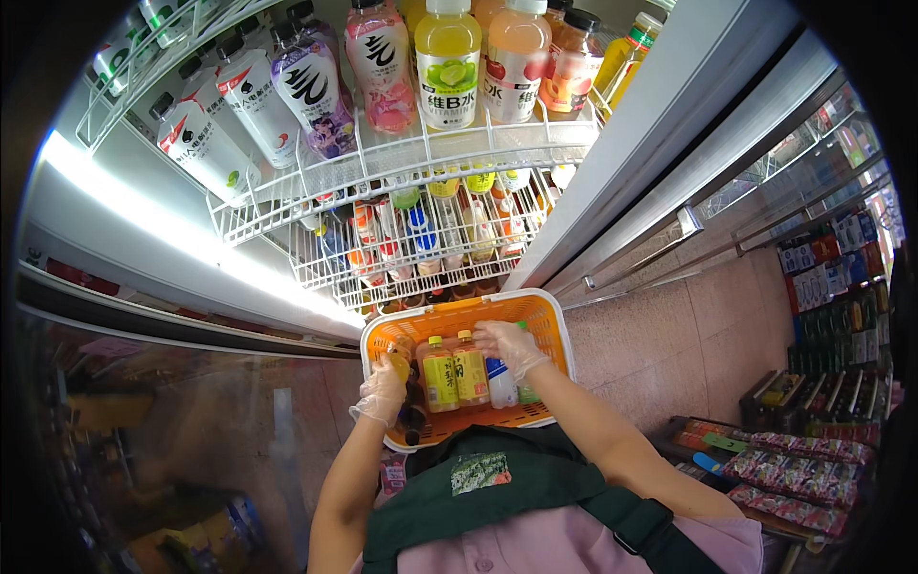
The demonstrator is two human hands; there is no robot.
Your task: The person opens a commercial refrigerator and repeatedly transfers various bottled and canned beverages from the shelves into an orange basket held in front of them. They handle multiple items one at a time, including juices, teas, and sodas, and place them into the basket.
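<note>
An orange plastic shopping basket (539,310) with a white rim stands before me, with several drink bottles in it. At its left side my left hand (384,387), in a clear disposable glove, grips a bottle of yellow drink (399,356). Dark bottles (414,410) lie just right of that hand, partly hidden. Two yellow-labelled bottles (440,377) lie side by side in the middle. My right hand (510,347), gloved too, is over the basket's right part with fingers spread. Beneath it are a blue-and-white bottle (501,384) and a green one (528,394).
An upright drinks cooler is open ahead, its white wire shelves (401,166) holding rows of bottles (448,72). A bright light strip (193,247) runs along its left side. Sliding glass doors with a metal handle (689,221) are at right. Packaged goods (796,470) sit low at far right.
</note>
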